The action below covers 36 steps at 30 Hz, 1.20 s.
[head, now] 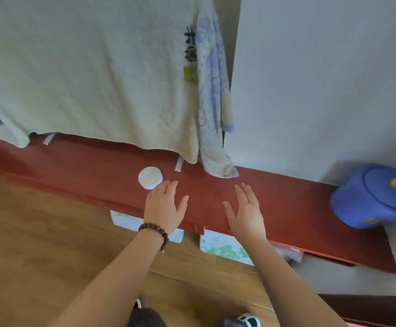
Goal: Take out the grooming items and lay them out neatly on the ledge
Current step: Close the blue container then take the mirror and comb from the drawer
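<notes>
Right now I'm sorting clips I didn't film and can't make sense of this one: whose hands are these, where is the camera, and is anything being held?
The single picture comes from a camera worn on a person's head, looking forward and down. Both bare hands lie flat and open over a red ledge: the left hand, with a bead bracelet at the wrist, and the right hand. Neither holds anything. A small white round jar stands on the ledge beside the left fingertips. A blue lidded pot sits at the right end. Towels hang above.

Flat hands [165, 205] on red ledge [102, 171]
</notes>
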Available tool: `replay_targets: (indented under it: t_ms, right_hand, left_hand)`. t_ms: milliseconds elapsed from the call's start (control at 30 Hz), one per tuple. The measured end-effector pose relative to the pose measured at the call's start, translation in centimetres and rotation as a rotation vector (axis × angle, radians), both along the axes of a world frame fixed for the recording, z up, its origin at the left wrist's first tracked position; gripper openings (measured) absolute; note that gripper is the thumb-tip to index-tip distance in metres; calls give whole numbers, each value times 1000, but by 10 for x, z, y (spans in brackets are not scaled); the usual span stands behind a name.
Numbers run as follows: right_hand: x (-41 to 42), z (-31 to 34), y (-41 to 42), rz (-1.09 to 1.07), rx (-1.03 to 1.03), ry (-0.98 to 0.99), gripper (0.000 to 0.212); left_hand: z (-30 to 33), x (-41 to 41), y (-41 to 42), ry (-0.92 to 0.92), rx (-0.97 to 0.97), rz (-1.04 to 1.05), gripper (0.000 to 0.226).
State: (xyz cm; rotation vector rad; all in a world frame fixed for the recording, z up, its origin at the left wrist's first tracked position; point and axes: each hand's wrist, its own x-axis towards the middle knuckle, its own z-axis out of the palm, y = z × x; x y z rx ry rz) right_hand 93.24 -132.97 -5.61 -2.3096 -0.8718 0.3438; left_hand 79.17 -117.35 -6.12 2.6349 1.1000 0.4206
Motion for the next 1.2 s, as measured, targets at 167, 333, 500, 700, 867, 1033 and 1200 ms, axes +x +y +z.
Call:
replay_targets:
  t_ms: [167, 333, 500, 700, 867, 1033, 1200]
  right_hand:
    - [-76, -23, 67, -15, -33, 12, 55]
    - [-159, -35, 125, -97, -71, 61, 54]
    - [-208, -38, 146, -165, -86, 86, 53]
    - [-224, -57, 144, -245, -113, 142, 46]
    - [-199, -98, 150, -615, 48, 683, 40]
    - [-164, -151, 164, -1092, 726, 1454, 75]
    - [-158, -170, 172, -1124, 998, 1619, 93]
  left_hand:
    - [-23, -85, 66, -15, -22, 12, 46]
    - [-38, -169, 131, 12, -37, -81, 47]
    - [-50, -214, 165, 90, -88, -138, 48]
    - [-80, -217, 178, 51, -505, -10, 47]
    - [-113, -194, 191, -201, -1353, 388, 54]
    - [-158, -177, 204, -582, -1803, 646, 91]
    - [-181, -163, 211, -964, -1933, 834, 112]
